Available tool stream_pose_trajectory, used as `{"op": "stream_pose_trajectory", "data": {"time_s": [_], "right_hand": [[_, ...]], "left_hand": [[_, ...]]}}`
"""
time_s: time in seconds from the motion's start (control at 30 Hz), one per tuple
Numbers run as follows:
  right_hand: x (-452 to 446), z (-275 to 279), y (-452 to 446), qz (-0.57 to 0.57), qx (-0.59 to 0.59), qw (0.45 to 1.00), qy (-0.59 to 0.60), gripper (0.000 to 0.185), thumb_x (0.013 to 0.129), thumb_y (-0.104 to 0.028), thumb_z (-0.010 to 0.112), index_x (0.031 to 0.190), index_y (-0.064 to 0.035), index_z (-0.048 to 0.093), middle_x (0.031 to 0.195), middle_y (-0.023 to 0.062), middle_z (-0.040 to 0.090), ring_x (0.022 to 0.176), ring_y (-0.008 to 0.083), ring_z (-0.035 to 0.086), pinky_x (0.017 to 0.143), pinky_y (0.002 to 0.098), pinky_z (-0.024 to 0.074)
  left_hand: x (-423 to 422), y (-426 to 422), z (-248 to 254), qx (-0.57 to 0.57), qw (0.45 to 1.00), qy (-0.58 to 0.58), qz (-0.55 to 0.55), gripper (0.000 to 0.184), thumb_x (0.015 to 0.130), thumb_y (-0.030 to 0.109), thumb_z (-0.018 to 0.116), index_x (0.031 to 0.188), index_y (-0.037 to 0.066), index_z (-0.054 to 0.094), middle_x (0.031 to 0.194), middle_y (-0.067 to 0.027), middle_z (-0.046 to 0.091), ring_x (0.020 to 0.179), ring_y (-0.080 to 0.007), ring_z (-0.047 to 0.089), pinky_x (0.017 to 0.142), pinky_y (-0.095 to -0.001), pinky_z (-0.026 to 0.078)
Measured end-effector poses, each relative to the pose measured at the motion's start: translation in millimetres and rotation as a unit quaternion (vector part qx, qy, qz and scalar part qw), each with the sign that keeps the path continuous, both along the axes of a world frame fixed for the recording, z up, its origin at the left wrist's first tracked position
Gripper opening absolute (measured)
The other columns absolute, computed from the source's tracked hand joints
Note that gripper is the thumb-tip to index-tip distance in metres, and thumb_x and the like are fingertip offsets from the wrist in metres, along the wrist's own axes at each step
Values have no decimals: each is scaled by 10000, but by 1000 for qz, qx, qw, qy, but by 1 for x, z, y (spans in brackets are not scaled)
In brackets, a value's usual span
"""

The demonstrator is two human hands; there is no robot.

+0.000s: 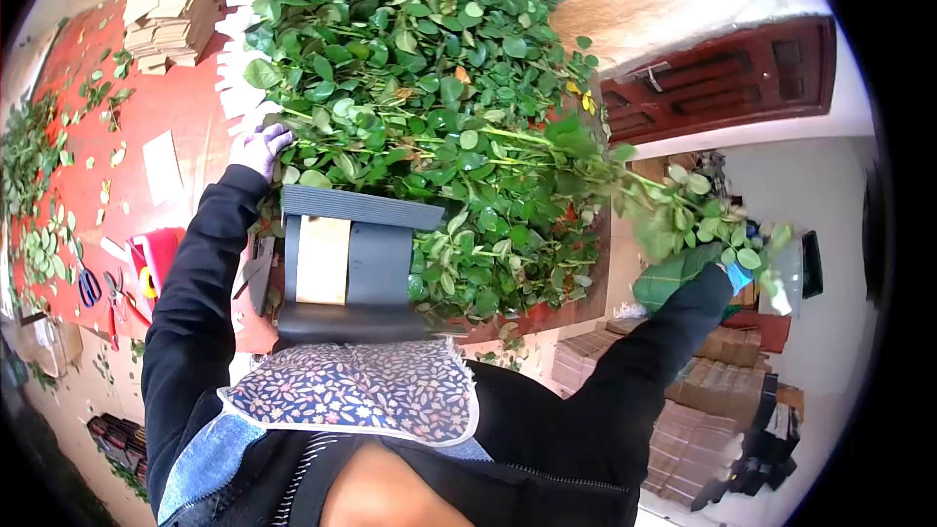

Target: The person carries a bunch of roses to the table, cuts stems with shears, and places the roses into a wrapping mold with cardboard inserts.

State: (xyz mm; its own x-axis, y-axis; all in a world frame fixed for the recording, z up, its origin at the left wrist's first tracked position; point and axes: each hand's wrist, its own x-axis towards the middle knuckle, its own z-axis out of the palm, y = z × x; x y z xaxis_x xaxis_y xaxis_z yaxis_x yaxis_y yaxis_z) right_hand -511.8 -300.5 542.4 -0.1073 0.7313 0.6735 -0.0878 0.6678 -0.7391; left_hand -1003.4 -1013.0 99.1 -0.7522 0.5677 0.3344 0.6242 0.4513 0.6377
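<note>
Long green leafy stems (673,200) extended partly over blue-gloved right hand (739,277) | purple-gloved left hand (258,149) placed beside leafy green heap (420,59) | both grips cannot be told

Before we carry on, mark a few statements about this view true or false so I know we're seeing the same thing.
1. The left hand is at the left edge of the leafy stem pile. True.
2. The right hand is above the black stand. False: the right hand is well to the right of the black stand, among leaves.
3. A tan strip is on the black stand. True.
4. The left hand holds the blue-handled scissors. False: the blue-handled scissors lie on the red table, apart from both hands.
5. A pale card lies on the red table. True.
</note>
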Motion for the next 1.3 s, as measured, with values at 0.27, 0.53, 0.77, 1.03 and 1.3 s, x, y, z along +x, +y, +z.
{"op": "stream_pose_trajectory", "data": {"time_s": [0.27,0.53,0.77,1.03,1.3], "right_hand": [[56,54,-55,-178,13,982,63,344,941,-167,550,1238,5,574,1151,111,627,1012,239,617,878,399,536],[-145,12,-176,276,-71,959,4,354,931,-119,554,1255,21,574,1155,136,621,972,242,629,858,385,552],[-369,-171,-318,338,347,767,-422,473,841,-130,690,1289,-36,572,1121,217,660,978,347,656,857,399,510],[-401,-279,-374,408,330,614,-590,362,850,-136,599,1211,-126,624,998,190,680,894,366,661,765,465,523],[-359,-279,-374,440,303,582,-613,426,854,-167,618,1270,-87,580,1064,196,666,961,374,644,830,455,512]], "left_hand": [[-2,-3,28,-244,969,33,-6,348,885,124,542,1179,249,681,1301,-65,616,1192,-255,567,998,-343,462],[3,-10,68,-274,953,108,-77,316,836,102,622,1120,215,704,1123,-64,672,1033,-291,635,853,-392,518],[20,-24,65,-249,954,154,-69,376,782,160,671,1157,157,651,1123,-95,639,1012,-311,629,853,-432,521],[-22,-15,109,-52,989,104,94,448,804,104,669,1243,153,592,1267,-130,586,1114,-352,585,916,-442,498],[-72,8,152,-303,937,-10,171,741,678,379,787,1344,179,532,1361,-145,507,1221,-343,505,993,-466,431]]}}
